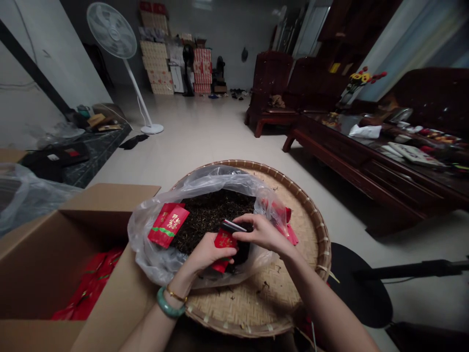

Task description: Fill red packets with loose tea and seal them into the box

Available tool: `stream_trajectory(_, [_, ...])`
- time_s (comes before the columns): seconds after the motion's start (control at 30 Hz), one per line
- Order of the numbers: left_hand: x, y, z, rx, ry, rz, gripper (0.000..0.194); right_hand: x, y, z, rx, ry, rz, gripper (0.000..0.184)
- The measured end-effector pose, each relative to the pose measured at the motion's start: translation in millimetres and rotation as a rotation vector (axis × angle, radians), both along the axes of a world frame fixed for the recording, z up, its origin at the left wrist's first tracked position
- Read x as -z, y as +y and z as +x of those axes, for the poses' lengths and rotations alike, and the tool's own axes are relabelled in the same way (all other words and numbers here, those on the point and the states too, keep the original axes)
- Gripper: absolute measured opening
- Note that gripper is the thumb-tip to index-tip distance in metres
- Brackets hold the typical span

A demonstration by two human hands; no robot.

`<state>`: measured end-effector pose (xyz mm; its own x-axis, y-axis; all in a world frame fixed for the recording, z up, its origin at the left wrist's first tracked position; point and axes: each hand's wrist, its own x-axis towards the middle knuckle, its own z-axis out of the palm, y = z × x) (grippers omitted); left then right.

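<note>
My left hand [212, 253] is closed round a small red packet [224, 239] with gold lettering, held upright above a clear plastic bag [146, 259] of dark loose tea leaves [216, 208]. Pinched in my right hand [256, 230] is a small, flat, black bar-shaped tool [233, 226] with a pale edge. It lies across the packet's top edge; its exact kind is not clear. Two more red packets [168, 225] with green bands rest overlapping on the left side of the tea. Further red packets [289, 227] lie by the bag's right edge, partly hidden by plastic.
The bag sits on a round woven bamboo tray [267, 303] with scattered leaves. To the left, an open cardboard box [106, 198] holds several red packets [91, 286]. A black round stand base [361, 288] is close on the right; a wooden table [366, 171] stands beyond.
</note>
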<state>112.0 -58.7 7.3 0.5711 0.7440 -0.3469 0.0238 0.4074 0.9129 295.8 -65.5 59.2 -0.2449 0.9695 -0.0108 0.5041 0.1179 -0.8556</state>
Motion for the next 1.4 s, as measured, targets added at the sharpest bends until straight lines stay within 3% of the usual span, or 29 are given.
stream_trajectory(0.1, [-0.6, 0.0, 0.3, -0.006, 0.012, 0.008, 0.034, 0.2, 0.2, -0.7, 0.013, -0.008, 0.027, 0.021])
stream_trajectory(0.27, [-2.1, -0.7, -1.7, -0.027, 0.018, -0.031, 0.037, 9.8, 1.7, 15.1, 0.069, 0.058, -0.031, 0.029])
stream_trajectory(0.47, [-1.1, -2.4, -0.6, -0.112, 0.013, -0.036, 0.042, 40.9, 1.5, 51.0, 0.327, -0.262, 0.126, 0.039])
stream_trajectory(0.57, [0.7, -5.3, 5.2, -0.124, 0.0, -0.033, 0.046, 42.6, -2.0, 37.9, 0.382, -0.178, 0.212, 0.039])
stream_trajectory(0.67, [0.6, -7.0, 9.8, -0.12, -0.007, -0.013, 0.046, 38.9, -5.5, 6.0, 0.27, 0.101, 0.14, 0.029])
stream_trajectory(0.8, [-4.2, -3.4, 9.1, -0.25, -0.031, 0.136, 0.045, 37.7, -9.0, -24.4, 0.256, 0.205, 0.105, 0.025])
stream_trajectory(0.93, [-8.7, -0.8, 8.3, -0.393, -0.018, 0.247, 0.034, 35.8, -12.8, -26.5, 0.22, 0.196, 0.143, 0.024])
stream_trajectory(1.03, [-8.6, -2.5, 11.6, -0.444, -0.126, 0.165, 0.037, 35.5, -16.5, -26.3, 0.198, 0.239, 0.097, 0.028])
stream_trajectory(1.13, [-6.9, -3.9, 14.7, -0.448, -0.181, 0.067, 0.044, 41.4, -22.5, -32.7, 0.171, 0.335, -0.021, 0.032])
stream_trajectory(1.23, [-5.2, -3.0, 12.5, -0.403, -0.151, 0.094, 0.049, 52.2, -27.8, -35.0, 0.157, 0.425, -0.126, 0.035])
stream_trajectory(1.3, [-4.5, -0.4, 5.2, -0.403, -0.098, 0.209, 0.046, 57.9, -28.0, -27.2, 0.271, 0.51, -0.141, 0.037])
stream_trajectory(1.4, [-3.5, 7.1, -16.2, -0.591, 0.149, 0.568, 0.037, 54.5, -23.9, -9.7, 0.693, 0.696, -0.002, 0.038])
